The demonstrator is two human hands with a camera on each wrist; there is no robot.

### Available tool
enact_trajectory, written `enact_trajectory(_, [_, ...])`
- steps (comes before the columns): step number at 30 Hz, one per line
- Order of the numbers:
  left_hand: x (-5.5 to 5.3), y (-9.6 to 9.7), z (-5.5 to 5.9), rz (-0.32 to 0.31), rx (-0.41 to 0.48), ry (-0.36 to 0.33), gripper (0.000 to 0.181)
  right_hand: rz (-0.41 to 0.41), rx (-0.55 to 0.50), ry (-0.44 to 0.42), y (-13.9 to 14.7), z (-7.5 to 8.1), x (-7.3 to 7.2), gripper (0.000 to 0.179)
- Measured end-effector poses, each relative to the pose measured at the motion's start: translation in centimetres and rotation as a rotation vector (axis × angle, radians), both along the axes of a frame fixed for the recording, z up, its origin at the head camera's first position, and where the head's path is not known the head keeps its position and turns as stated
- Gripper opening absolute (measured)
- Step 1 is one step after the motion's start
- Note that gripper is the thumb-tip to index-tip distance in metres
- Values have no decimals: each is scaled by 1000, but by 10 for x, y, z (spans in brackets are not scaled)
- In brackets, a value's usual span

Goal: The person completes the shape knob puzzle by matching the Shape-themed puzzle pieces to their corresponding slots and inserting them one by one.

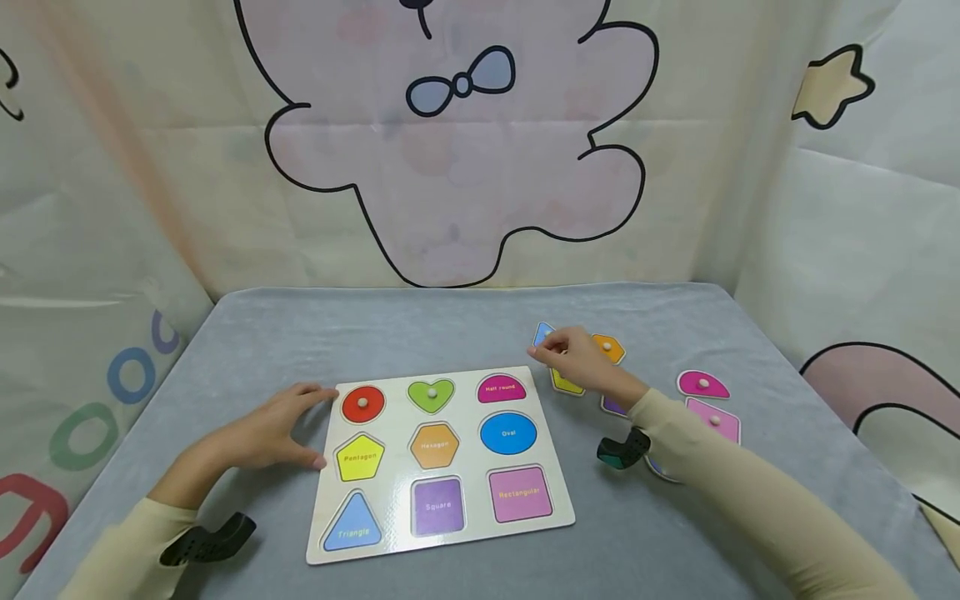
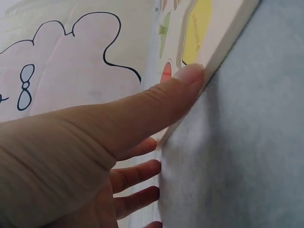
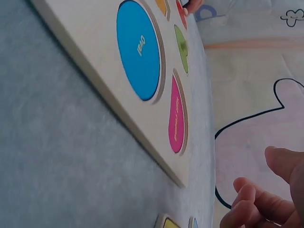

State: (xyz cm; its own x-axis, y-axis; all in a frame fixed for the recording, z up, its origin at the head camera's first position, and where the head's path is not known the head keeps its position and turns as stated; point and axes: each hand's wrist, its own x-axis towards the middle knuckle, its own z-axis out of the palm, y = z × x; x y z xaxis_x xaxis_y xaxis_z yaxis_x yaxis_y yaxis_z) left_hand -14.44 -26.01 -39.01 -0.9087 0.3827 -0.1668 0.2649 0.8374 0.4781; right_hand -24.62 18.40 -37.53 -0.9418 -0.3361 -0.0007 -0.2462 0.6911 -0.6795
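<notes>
A white shape puzzle board (image 1: 397, 417) lies on the table. A red circle (image 1: 352, 407) and a green heart (image 1: 442, 390), both knobbed, sit in its top-row recesses. My left hand (image 1: 273, 429) is at the board's left edge, with its thumb touching the rim and its fingers spread. Beyond the upper right corner, my right hand (image 1: 577, 357) hovers over loose knobbed pieces, its thumb and fingers apart and nothing visible between them. Nearest to it are a blue piece (image 1: 541, 332), a yellow piece (image 1: 566, 383) and an orange hexagon (image 1: 613, 352). The hand partly hides the blue and yellow ones.
Further right lie a pink half round (image 1: 716, 387) and a pink rectangle (image 1: 726, 423). A purple piece (image 1: 612, 406) and a blue-edged piece (image 1: 660, 472) are partly covered by the right forearm. Grey cloth (image 1: 360, 329) covers the table, with printed curtains around it.
</notes>
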Motion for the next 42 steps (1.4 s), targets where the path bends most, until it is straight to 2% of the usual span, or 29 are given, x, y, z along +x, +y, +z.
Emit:
enact_trajectory(7, [1,-1,4,10,-20,6,102,-26,-51,-59,17,2,-2,34])
enact_trajectory(16, [5,-1,2,35,-22,-10,102,18,-55,-50,60,5,0,34])
enact_trajectory(26, [1,3,4,8,-33,0,103,-60,37,-45,144,5,12,41])
enact_trajectory(30, [0,4,4,17,-35,-9,102,-76,71,-20,173,7,16,42])
enact_trajectory(37, [-1,6,3,36,-47,-5,103,-82,113,41,209,2,19,34])
enact_trajectory(42, [1,5,3,23,-44,-14,103,-108,152,32,227,-7,21,34])
